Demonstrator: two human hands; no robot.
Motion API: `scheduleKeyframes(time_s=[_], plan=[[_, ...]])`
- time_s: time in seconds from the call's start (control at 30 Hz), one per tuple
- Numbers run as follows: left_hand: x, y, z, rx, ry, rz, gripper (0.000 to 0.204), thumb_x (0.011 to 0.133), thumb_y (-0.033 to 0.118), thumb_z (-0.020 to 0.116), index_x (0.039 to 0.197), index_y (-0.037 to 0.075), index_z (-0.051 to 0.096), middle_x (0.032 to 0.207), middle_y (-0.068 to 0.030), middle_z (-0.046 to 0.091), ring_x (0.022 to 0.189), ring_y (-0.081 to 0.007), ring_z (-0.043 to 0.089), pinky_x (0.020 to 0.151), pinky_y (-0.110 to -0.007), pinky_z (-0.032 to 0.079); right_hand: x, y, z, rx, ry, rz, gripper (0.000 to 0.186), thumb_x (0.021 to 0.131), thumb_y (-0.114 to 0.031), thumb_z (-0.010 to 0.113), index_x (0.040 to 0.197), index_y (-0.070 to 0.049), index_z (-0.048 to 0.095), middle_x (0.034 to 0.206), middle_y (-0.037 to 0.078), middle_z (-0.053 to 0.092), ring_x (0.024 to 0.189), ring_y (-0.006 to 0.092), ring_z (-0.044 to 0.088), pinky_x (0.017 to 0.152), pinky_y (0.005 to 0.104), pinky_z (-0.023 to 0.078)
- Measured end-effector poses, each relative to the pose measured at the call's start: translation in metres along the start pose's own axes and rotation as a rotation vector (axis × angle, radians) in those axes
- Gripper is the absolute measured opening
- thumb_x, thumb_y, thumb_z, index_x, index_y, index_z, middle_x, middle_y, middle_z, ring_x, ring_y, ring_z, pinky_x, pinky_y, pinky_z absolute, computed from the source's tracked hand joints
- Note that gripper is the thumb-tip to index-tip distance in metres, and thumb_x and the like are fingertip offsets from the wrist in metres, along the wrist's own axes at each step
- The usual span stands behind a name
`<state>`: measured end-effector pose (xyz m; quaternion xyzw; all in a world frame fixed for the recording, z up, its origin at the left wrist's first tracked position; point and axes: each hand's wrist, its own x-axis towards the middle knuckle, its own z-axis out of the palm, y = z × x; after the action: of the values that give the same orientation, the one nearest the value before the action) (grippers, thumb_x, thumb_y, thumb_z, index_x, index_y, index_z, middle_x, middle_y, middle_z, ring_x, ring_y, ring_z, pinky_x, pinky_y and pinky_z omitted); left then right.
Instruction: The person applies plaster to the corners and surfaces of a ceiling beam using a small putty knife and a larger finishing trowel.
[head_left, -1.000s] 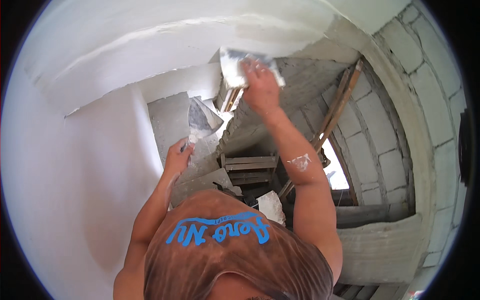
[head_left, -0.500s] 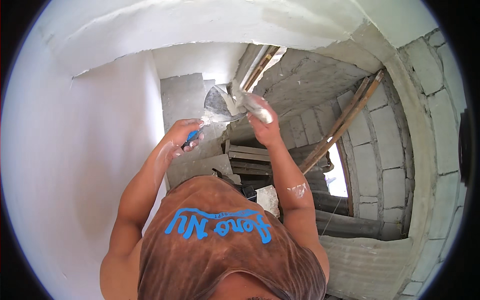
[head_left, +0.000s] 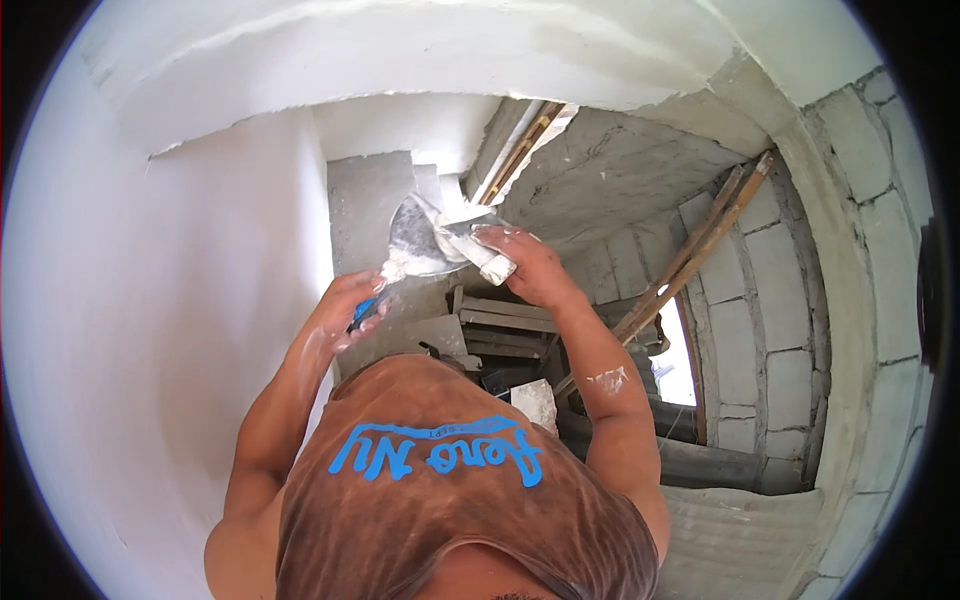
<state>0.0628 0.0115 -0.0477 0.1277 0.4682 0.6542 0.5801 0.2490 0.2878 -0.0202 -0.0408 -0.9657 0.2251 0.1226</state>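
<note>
My left hand (head_left: 340,305) is closed round the blue and black handle of a trowel (head_left: 410,238). The trowel's broad grey blade points away from me, and white plaster clings to it near the handle. My right hand (head_left: 532,268) grips a flat plastering tool (head_left: 468,243) smeared with white, its exact kind hard to make out. That tool lies across the right side of the trowel blade and seems to touch it. White smears mark both forearms.
A smooth white wall (head_left: 190,330) stands close on my left. Ahead is a plastered beam (head_left: 420,65). Wooden boards (head_left: 505,315) lie below my right hand. Slanted timbers (head_left: 690,255) lean by a block wall (head_left: 755,310) on the right.
Both hands have come slightly lower and nearer to me. The trowel has shifted left. The tool in my right hand has turned and now lies flatter across the trowel blade.
</note>
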Motion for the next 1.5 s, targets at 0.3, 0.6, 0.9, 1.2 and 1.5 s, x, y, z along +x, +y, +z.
scheduleKeyframes(time_s=[0.3, 0.6, 0.9, 1.2, 1.5], plan=[[-0.027, 0.040, 0.008, -0.186, 0.032, 0.318, 0.027, 0.098, 0.021, 0.056, 0.117, 0.002, 0.056, 0.074, -0.0077, 0.058, 0.044, -0.0091, 0.045, 0.034, -0.020, 0.031, 0.021, -0.012, -0.069, -0.097, 0.166, 0.058, 0.060, 0.077, 0.005, 0.064, 0.132, -0.017, 0.059, 0.136, 0.009, 0.059, 0.127, 0.0303, 0.054, 0.105, 0.0403, 0.047], [-0.025, 0.034, 0.000, -0.068, 0.094, 0.294, 0.026, 0.099, 0.024, 0.055, 0.113, 0.001, 0.056, 0.073, -0.0074, 0.059, 0.043, -0.0088, 0.045, 0.034, -0.020, 0.031, 0.174, -0.080, -0.200, -0.757, 0.877, -0.286, 0.060, 0.073, 0.001, 0.062, 0.130, -0.019, 0.062, 0.126, 0.009, 0.065, 0.112, 0.0306, 0.060, 0.094, 0.0446, 0.047], [-0.026, 0.021, -0.013, -0.072, 0.142, 0.241, 0.026, 0.099, 0.025, 0.057, 0.112, 0.002, 0.056, 0.074, -0.0063, 0.059, 0.044, -0.0084, 0.046, 0.035, -0.020, 0.031, 0.133, -0.037, -0.072, -0.732, 0.727, -0.127, 0.056, 0.076, -0.001, 0.061, 0.130, -0.016, 0.062, 0.132, 0.012, 0.060, 0.121, 0.0369, 0.055, 0.102, 0.0499, 0.043], [-0.013, 0.024, 0.012, 0.126, 0.267, 0.444, 0.037, 0.100, 0.022, 0.057, 0.129, -0.001, 0.056, 0.076, -0.0046, 0.059, 0.048, -0.0074, 0.047, 0.038, -0.022, 0.031, 0.038, -0.050, 0.002, 0.331, 0.691, 0.156, 0.048, 0.078, 0.001, 0.059, 0.126, -0.008, 0.063, 0.126, 0.014, 0.065, 0.112, 0.0298, 0.063, 0.095, 0.0401, 0.049], [-0.004, 0.020, 0.019, 0.080, 0.283, 0.274, 0.034, 0.100, 0.022, 0.057, 0.126, 0.001, 0.057, 0.076, -0.0042, 0.058, 0.048, -0.0078, 0.045, 0.037, -0.022, 0.030, 0.054, -0.083, -0.025, -0.378, 0.288, -0.211, 0.049, 0.074, -0.001, 0.062, 0.122, -0.014, 0.067, 0.119, 0.005, 0.069, 0.110, 0.0281, 0.064, 0.093, 0.0413, 0.050]])
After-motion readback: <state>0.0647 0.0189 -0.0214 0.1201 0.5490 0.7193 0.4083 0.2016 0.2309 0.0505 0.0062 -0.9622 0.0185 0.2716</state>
